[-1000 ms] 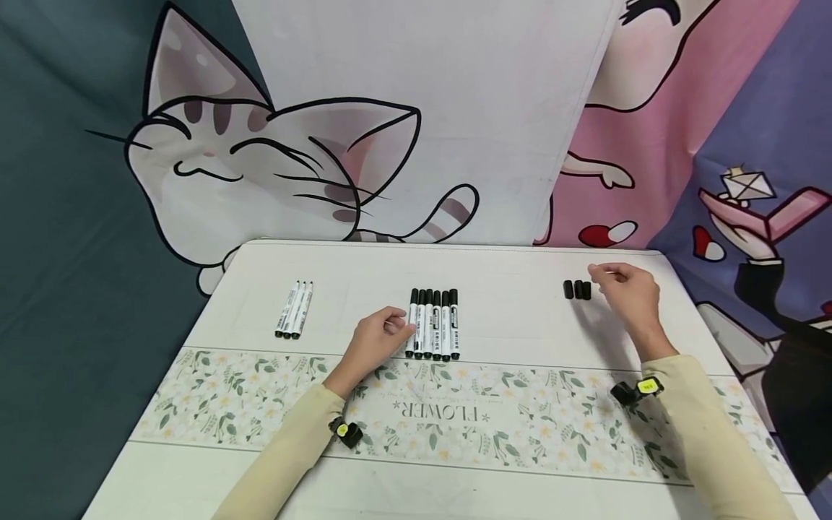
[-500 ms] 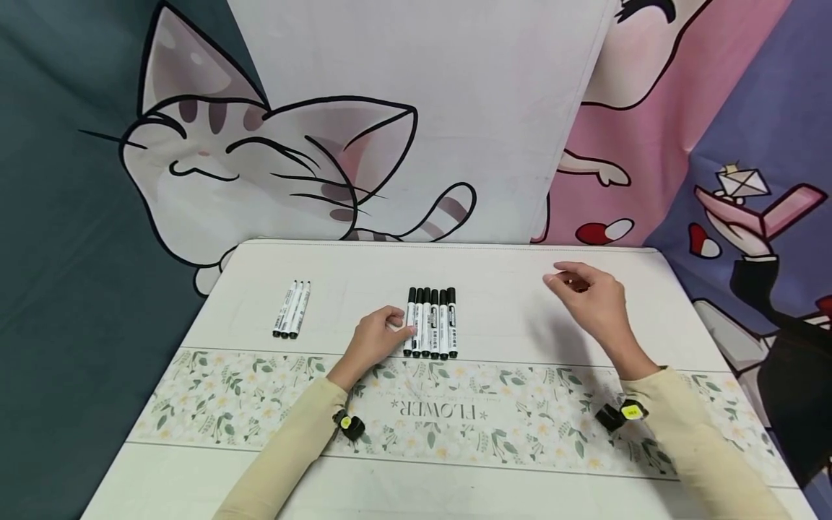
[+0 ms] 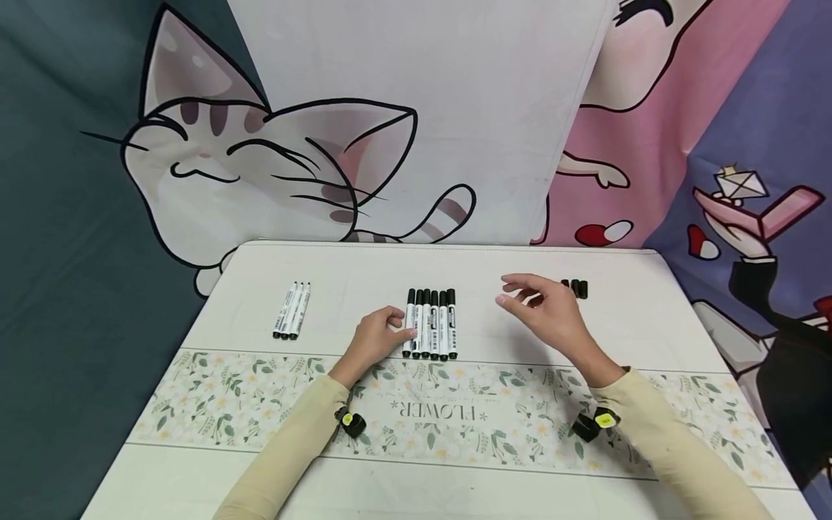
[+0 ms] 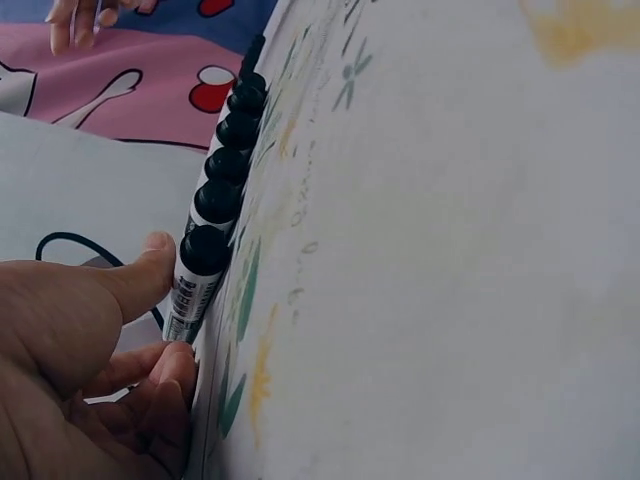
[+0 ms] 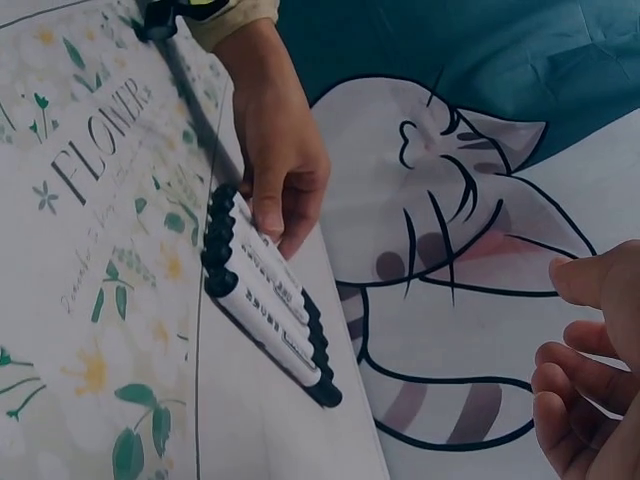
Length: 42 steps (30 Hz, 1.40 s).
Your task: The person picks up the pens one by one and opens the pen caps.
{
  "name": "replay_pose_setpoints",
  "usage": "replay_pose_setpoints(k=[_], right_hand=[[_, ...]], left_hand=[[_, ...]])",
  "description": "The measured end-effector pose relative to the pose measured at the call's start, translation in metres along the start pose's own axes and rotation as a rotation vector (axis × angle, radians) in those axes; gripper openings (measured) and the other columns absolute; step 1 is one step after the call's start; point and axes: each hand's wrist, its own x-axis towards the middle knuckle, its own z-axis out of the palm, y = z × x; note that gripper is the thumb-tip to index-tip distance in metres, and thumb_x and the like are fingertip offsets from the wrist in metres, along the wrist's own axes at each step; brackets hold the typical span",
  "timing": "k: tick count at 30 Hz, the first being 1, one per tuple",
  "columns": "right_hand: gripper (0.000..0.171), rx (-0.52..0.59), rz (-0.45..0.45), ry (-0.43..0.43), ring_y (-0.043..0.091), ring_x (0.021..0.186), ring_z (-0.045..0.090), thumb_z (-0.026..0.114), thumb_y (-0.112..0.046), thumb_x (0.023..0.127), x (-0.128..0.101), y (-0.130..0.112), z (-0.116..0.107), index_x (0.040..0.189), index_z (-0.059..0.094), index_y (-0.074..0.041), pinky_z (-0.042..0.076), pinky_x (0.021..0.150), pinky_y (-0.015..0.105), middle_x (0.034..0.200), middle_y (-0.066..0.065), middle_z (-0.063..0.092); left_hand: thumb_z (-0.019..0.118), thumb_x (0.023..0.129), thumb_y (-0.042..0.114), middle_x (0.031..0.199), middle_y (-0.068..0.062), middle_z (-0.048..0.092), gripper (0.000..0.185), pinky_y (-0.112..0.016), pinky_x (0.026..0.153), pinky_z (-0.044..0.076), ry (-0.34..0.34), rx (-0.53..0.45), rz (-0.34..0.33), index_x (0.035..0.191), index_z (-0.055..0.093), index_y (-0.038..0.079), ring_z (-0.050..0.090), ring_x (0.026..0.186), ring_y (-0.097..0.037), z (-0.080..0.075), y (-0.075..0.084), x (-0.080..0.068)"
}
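Note:
Several white whiteboard markers with black caps lie side by side in a row mid-table. My left hand is at the row's left end, thumb and fingers on the outermost marker. To the right of the row my right hand hovers over the table, fingers loosely curved, thumb apart, nothing between them. Three uncapped markers lie together at the left, tips pointing away. Three black marker caps stand at the back right, partly behind my right hand in the head view.
The white table carries a floral band with the word FLOWER across its front part. A cloth backdrop with a cartoon cat hangs right behind the far edge. Each wrist wears a small black camera.
My right hand has moved left from beside the black caps toward the marker row, uncovering the caps again after passing over them. My left hand stays at the row's left end.

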Motion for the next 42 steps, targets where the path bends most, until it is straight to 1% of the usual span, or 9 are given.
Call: replay_pose_setpoints(k=[10,17,22,24,28,30,35,37,42], right_hand=[[0.031,0.043,0.001,-0.077,0.013,0.084,0.068,0.079,-0.027,0.092,0.005,-0.006,0.021,0.120,0.075,-0.015,0.056,0.073,0.029,0.104,0.001,0.076],[0.029,0.067,-0.001,-0.150,0.012,0.084,0.067,0.078,-0.026,0.093,0.006,-0.007,0.033,0.120,0.075,-0.014,0.055,0.073,0.030,0.106,0.003,0.076],[0.029,0.074,-0.008,-0.175,0.012,0.083,0.067,0.077,-0.026,0.094,0.007,-0.007,0.037,0.120,0.075,-0.014,0.055,0.073,0.028,0.107,0.007,0.076],[0.029,0.076,-0.009,-0.178,0.012,0.082,0.067,0.077,-0.027,0.094,0.007,-0.007,0.038,0.120,0.075,-0.014,0.055,0.072,0.028,0.106,0.005,0.076],[0.030,0.071,-0.011,-0.186,0.011,0.082,0.066,0.077,-0.028,0.094,0.007,-0.006,0.039,0.121,0.075,-0.015,0.055,0.072,0.028,0.103,0.000,0.076],[0.031,0.069,-0.009,-0.191,0.011,0.082,0.066,0.077,-0.028,0.094,0.008,-0.007,0.039,0.121,0.075,-0.015,0.055,0.072,0.028,0.102,-0.002,0.076],[0.031,0.065,-0.005,-0.202,0.011,0.081,0.066,0.078,-0.027,0.093,0.008,-0.008,0.036,0.122,0.075,-0.015,0.055,0.072,0.027,0.101,-0.002,0.076],[0.031,0.066,-0.008,-0.203,0.011,0.081,0.066,0.078,-0.027,0.093,0.009,-0.008,0.035,0.121,0.075,-0.014,0.054,0.072,0.027,0.101,-0.002,0.076],[0.030,0.063,-0.014,-0.204,0.011,0.082,0.066,0.078,-0.025,0.093,0.010,-0.010,0.033,0.121,0.075,-0.015,0.055,0.072,0.028,0.101,-0.003,0.076]], left_hand=[[0.078,0.092,0.035,0.097,-0.001,0.069,0.041,-0.042,0.081,0.051,-0.025,0.003,-0.022,0.120,0.070,0.007,0.061,0.082,-0.018,-0.003,0.001,-0.003],[0.075,0.091,0.032,0.089,0.001,0.072,0.038,-0.043,0.084,0.054,0.019,0.073,-0.009,0.117,0.072,0.004,0.065,0.079,-0.018,0.000,0.004,-0.003],[0.074,0.091,0.029,0.087,0.000,0.076,0.040,-0.044,0.086,0.054,0.051,0.099,-0.037,0.118,0.071,0.000,0.070,0.083,-0.020,0.002,0.006,-0.003],[0.073,0.090,0.026,0.086,-0.001,0.076,0.039,-0.044,0.085,0.055,0.059,0.100,-0.052,0.118,0.071,-0.002,0.070,0.082,-0.021,0.002,0.006,-0.003],[0.069,0.091,0.024,0.089,-0.004,0.075,0.038,-0.044,0.086,0.056,0.057,0.095,-0.079,0.118,0.071,-0.002,0.069,0.083,-0.021,-0.004,0.006,-0.004],[0.066,0.093,0.022,0.086,-0.006,0.072,0.032,-0.042,0.081,0.055,0.033,0.086,-0.082,0.112,0.073,-0.002,0.065,0.078,-0.020,-0.009,0.006,-0.006],[0.064,0.095,0.020,0.087,-0.004,0.070,0.026,-0.034,0.072,0.050,-0.012,0.038,-0.077,0.110,0.074,0.002,0.060,0.074,-0.015,-0.021,0.008,-0.011],[0.065,0.095,0.022,0.094,-0.002,0.071,0.028,-0.034,0.074,0.052,-0.003,0.012,-0.079,0.116,0.073,0.005,0.062,0.079,-0.014,-0.024,0.008,-0.013],[0.064,0.095,0.024,0.101,-0.002,0.072,0.029,-0.036,0.072,0.052,0.025,-0.026,-0.062,0.119,0.070,0.009,0.065,0.083,-0.017,-0.030,0.009,-0.018]])
